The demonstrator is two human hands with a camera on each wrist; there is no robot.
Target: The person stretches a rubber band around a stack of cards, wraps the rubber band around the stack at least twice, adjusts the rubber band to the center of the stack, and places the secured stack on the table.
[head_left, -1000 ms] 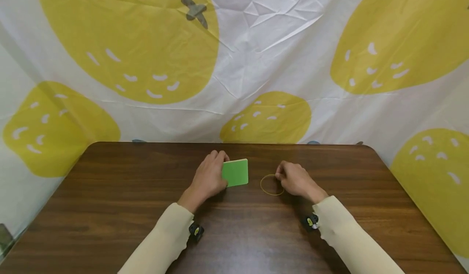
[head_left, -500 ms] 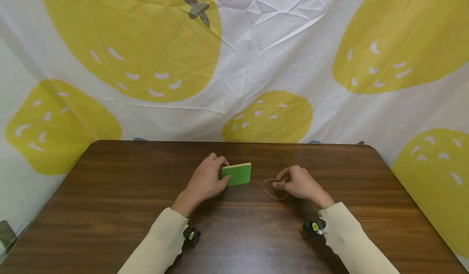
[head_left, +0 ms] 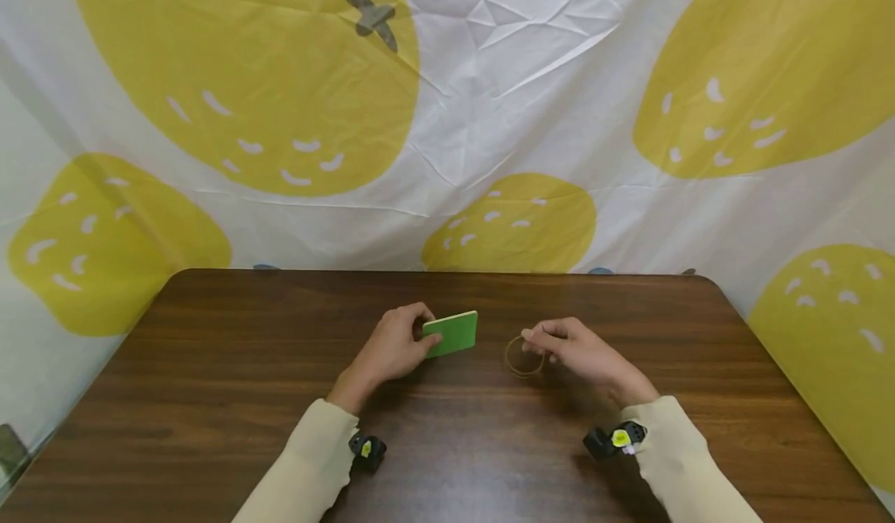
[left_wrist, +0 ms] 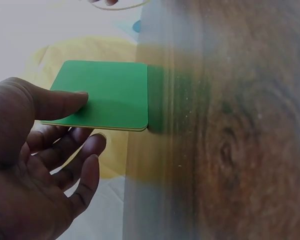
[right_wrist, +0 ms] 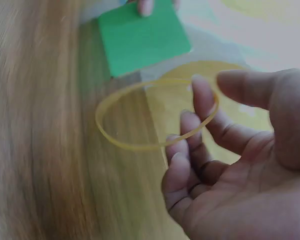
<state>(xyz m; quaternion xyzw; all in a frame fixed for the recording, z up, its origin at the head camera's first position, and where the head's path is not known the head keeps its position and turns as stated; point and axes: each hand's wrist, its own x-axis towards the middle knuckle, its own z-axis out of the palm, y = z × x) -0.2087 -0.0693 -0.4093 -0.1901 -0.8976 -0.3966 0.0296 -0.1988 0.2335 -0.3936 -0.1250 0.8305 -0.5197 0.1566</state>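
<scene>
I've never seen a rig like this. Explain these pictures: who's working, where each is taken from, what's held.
No robot here: a person is working bare-handed. The wide view comes from a camera worn on the head, looking forward and down over a brown table toward a yellow-patterned cloth. The closer views come from wrist cameras, each watching its own hand. The left hand holds a thin green piece, thumb on one face, fingers behind. The right hand holds a yellow loop, like a rubber band, at its fingertips. I can't tell whether the green piece touches the table.
</scene>
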